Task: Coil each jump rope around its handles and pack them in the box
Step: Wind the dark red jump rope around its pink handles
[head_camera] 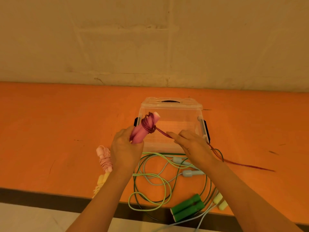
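Two pink handles [143,129] sit bunched in the left hand [125,148], whose fingers clench their lower end, just in front of the clear box [172,114] at its left corner. Several turns of maroon rope [148,125] already bind them. The right hand [192,144], in front of the box, pinches the taut strand, and the loose tail [247,165] (blurred) trails off right of the box. Coiling is mid-way, I judge; next comes feeding more wraps, then tucking the end. That box holds nothing yet, while two wound ropes and loose ones lie nearer the person.
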